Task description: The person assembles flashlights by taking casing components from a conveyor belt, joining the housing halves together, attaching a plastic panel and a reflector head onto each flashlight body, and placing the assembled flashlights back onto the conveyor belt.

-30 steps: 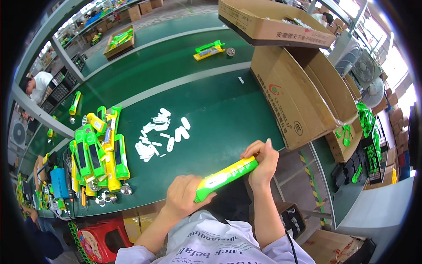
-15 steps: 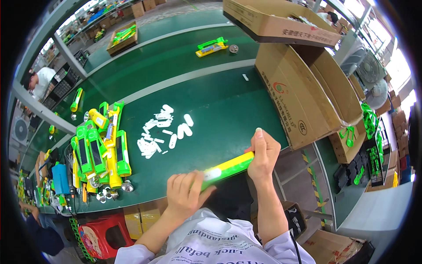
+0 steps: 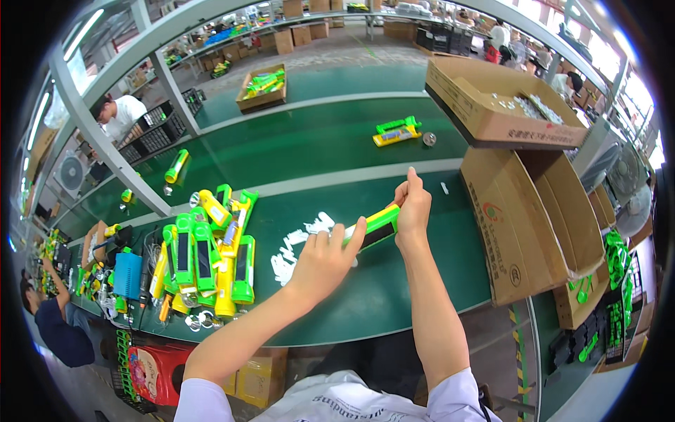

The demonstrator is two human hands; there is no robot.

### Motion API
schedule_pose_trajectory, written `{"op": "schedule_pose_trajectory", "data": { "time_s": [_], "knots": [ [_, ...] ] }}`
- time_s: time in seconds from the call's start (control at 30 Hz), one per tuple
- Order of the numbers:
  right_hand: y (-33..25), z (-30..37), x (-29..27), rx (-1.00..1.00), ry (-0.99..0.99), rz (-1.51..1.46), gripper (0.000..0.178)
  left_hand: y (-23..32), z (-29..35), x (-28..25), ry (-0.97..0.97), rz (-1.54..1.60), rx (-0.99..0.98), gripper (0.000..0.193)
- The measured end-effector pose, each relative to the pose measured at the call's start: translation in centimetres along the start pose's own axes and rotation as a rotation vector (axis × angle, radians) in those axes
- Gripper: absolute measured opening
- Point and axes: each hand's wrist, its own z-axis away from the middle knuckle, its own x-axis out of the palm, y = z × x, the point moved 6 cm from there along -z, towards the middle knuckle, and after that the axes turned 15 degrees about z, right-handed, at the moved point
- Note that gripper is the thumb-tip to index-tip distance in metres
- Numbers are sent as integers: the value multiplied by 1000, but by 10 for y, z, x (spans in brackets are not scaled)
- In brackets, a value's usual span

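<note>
While aslant — flashlight (image 3: pixel 377 233) toward upper right.

Green-and-yellow casing (image 3: pixel 380 219), dark panel (image 3: pixel 378 236) along side, slanting up to right, held between hands (image 3: pixel 323 261).

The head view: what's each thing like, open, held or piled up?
Flashlight: held
Left hand: on its left end
Right hand: gripping its right end
Flashlight pile: heaped, overlapping
White pieces: scattered
Large cardboard box: open
Upper box: open, partly filled
Far box: open, loaded
</note>
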Motion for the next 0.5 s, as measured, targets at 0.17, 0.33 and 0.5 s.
{"op": "schedule_pose_trajectory", "data": {
  "time_s": [0.17,0.33,0.5],
  "knots": [
    [47,-53,38,136,-45,-110,49,-106,-23,46,-73,627,-587,62],
    [110,-87,33,69,80,166,23,-254,-42,108,-61,503,-880,51],
    [107,-109,41,-17,167,366,20,-400,-48,150,-116,258,-955,57]
  ]
}}
